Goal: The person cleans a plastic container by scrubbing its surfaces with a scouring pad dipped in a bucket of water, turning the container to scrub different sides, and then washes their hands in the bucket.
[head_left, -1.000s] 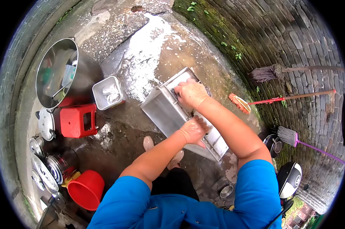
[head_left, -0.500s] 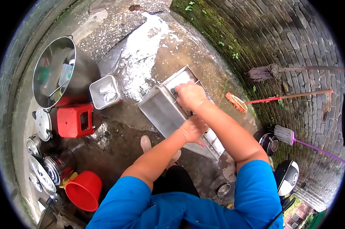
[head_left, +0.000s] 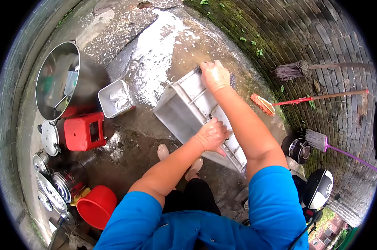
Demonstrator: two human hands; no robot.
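With the metal box (head_left: 172, 109) on the wet floor (head_left: 136, 160) before me, my left hand (head_left: 212, 135) is clenched round its bar (head_left: 189, 100), likely to steady it, while my right hand (head_left: 215, 76), fingers partly curled, grasps a dark scourer (head_left: 198, 70) at the far end.

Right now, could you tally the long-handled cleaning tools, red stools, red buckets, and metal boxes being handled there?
Long-handled cleaning tools: 3 (mop, orange-bristled brush, purple-handled broom)
Red stool: 1
Red bucket: 1
Metal box, with the left hand and right hand at it: 1
Total: 6
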